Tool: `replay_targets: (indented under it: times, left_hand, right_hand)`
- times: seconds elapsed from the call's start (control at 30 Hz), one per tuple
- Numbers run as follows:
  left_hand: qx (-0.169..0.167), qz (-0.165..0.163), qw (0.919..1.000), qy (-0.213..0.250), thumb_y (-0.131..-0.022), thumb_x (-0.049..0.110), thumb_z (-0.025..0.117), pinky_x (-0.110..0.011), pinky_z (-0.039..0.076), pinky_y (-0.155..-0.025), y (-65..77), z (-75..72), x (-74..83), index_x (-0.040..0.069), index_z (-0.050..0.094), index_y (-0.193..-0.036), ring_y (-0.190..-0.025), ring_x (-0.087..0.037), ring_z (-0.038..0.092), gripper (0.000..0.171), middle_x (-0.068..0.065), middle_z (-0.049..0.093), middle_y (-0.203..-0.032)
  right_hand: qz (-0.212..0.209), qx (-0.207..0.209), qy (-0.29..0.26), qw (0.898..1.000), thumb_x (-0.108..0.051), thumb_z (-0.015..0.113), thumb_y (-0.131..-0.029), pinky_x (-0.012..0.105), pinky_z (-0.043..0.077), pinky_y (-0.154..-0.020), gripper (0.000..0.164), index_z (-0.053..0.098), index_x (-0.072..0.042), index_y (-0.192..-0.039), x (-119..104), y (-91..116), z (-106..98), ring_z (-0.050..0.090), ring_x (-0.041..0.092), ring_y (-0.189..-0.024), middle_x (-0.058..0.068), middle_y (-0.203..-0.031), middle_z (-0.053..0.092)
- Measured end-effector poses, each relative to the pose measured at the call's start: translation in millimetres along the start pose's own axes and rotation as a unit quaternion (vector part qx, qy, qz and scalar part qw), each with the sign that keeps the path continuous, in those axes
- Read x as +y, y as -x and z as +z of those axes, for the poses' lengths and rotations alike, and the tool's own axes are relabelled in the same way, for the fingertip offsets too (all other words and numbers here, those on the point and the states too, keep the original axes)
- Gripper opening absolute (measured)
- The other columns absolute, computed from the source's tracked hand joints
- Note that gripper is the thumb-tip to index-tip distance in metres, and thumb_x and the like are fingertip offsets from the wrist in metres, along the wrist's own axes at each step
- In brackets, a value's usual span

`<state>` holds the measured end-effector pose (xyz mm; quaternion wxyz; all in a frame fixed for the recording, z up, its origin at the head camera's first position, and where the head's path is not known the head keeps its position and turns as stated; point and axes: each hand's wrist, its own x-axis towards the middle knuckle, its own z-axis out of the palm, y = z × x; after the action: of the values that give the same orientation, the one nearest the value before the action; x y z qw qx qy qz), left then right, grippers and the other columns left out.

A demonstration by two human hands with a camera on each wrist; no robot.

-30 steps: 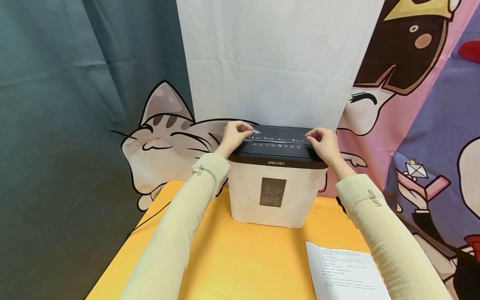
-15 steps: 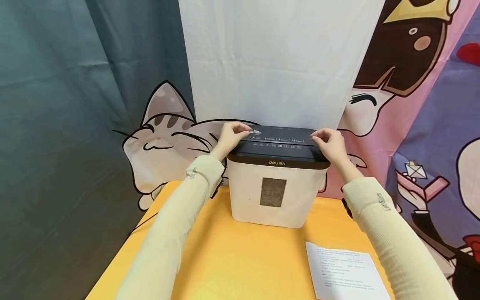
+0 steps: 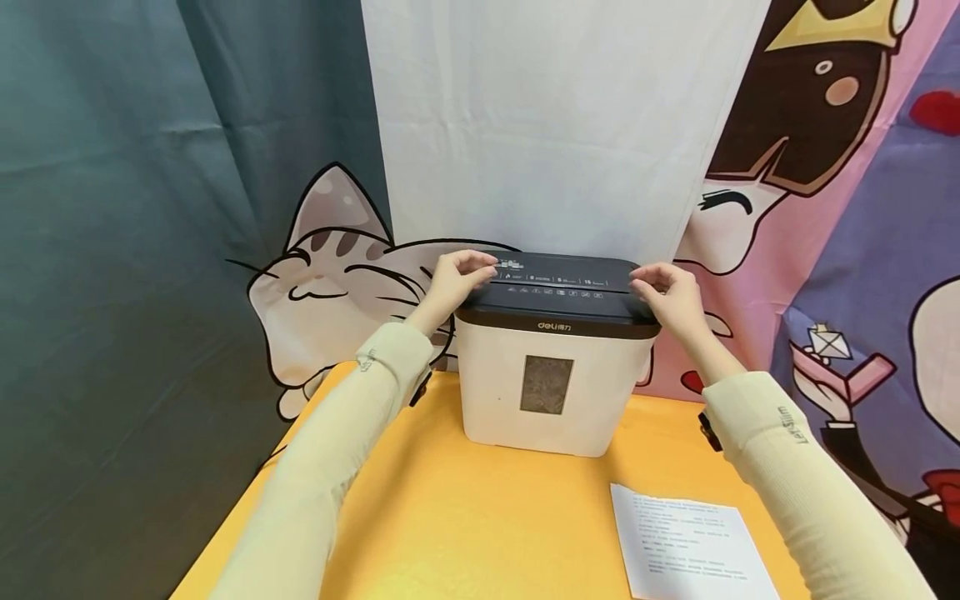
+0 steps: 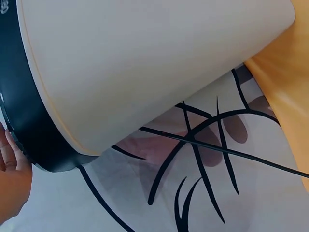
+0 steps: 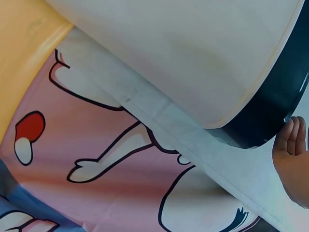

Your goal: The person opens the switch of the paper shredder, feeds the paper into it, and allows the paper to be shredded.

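A paper shredder (image 3: 487,383) with a white bin, a small dark window and a black top (image 3: 562,304) stands upright on the yellow table. My left hand (image 3: 450,283) is at the left end of the top, fingers loosely bent and thumb apart from them. At the right end, my right hand (image 3: 669,296) is in a like pose. Nothing shows between the fingers of either hand. Each wrist view has the fingers by the black rim; whether they touch it, I cannot tell. The shredder's slot shows no paper standing out of it.
A torn-edged printed sheet of paper (image 3: 690,546) lies on the yellow table (image 3: 465,517) at the front right. A thin black cable (image 4: 231,152) runs past the shredder's left side. Cartoon-printed cloth (image 3: 322,275) hangs close behind.
Both hands have moved apart, the left one leftward and the right one rightward, towards the shredder's ends. Their fingertips have loosened. The shredder and the sheet on the table have stayed put.
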<state>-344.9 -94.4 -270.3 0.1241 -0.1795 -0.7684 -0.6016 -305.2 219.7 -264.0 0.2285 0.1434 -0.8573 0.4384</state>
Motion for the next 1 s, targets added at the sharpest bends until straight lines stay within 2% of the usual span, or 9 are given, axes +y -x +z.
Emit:
replay_targets:
  times: [0.1, 0.33, 0.53, 0.7, 0.9, 1.0]
  left_hand:
    - [-0.014, 0.001, 0.9999, 0.002, -0.09, 0.006, 0.062, -0.024, 0.053, -0.074, 7.3, 1.0, -0.8, -0.006, 0.064, -0.109, -0.09, -0.031, 0.065, 0.023, -0.025, 0.067, -0.103]
    - [-0.04, 0.012, 0.9991, 0.005, -0.092, 0.009, 0.059, -0.028, 0.054, -0.078, 18.7, 2.4, 1.0, -0.006, 0.063, -0.113, -0.093, -0.031, 0.065, 0.026, -0.022, 0.068, -0.103]
    - [-0.043, 0.017, 0.9989, 0.005, -0.092, 0.011, 0.06, -0.025, 0.054, -0.076, 29.6, 4.0, 2.6, -0.004, 0.064, -0.111, -0.084, -0.017, 0.067, 0.024, -0.022, 0.068, -0.101]
    - [-0.046, 0.039, 0.9981, 0.007, -0.091, 0.009, 0.061, -0.023, 0.054, -0.073, 38.1, 5.3, 1.9, -0.004, 0.065, -0.108, -0.076, -0.006, 0.064, 0.022, -0.023, 0.068, -0.098]
    - [-0.051, 0.066, 0.9965, 0.005, -0.09, 0.008, 0.062, -0.023, 0.054, -0.075, 54.4, 1.8, 0.0, -0.005, 0.065, -0.106, -0.081, -0.02, 0.067, 0.021, -0.022, 0.069, -0.095]
    - [-0.053, 0.066, 0.9964, 0.008, -0.09, 0.008, 0.062, -0.023, 0.054, -0.076, 66.7, 2.4, -0.6, -0.005, 0.066, -0.105, -0.082, -0.018, 0.067, 0.02, -0.021, 0.07, -0.095]
  right_hand:
    - [-0.002, 0.001, -0.024, 1.0, -0.008, 0.059, -0.092, 0.003, 0.043, -0.066, 0.022, 0.063, 0.009, -0.106, 3, 6, -2, 0.055, -0.008, -0.069, -0.019, -0.079, 0.058]
    - [-0.021, 0.01, -0.048, 0.999, 0.001, 0.058, -0.09, 0.003, 0.044, -0.069, 0.019, 0.06, 0.013, -0.104, 14, 17, -7, 0.056, -0.009, -0.072, -0.017, -0.081, 0.064]
    - [-0.044, 0.025, -0.054, 0.997, 0.001, 0.059, -0.089, 0.002, 0.043, -0.071, 0.018, 0.063, 0.012, -0.103, 15, 25, -8, 0.055, -0.011, -0.076, -0.02, -0.083, 0.062]
    - [-0.055, 0.038, -0.073, 0.995, -0.001, 0.06, -0.09, 0.003, 0.044, -0.073, 0.019, 0.062, 0.012, -0.103, 11, 32, -11, 0.057, -0.01, -0.078, -0.024, -0.085, 0.06]
    - [-0.057, 0.041, -0.104, 0.992, 0.006, 0.058, -0.088, 0.003, 0.045, -0.073, 0.017, 0.058, 0.018, -0.099, -2, 50, -16, 0.059, -0.009, -0.077, -0.024, -0.083, 0.062]
    - [-0.058, 0.045, -0.109, 0.991, 0.008, 0.058, -0.087, 0.003, 0.045, -0.073, 0.015, 0.058, 0.019, -0.098, -7, 63, -19, 0.059, -0.008, -0.077, -0.024, -0.083, 0.063]
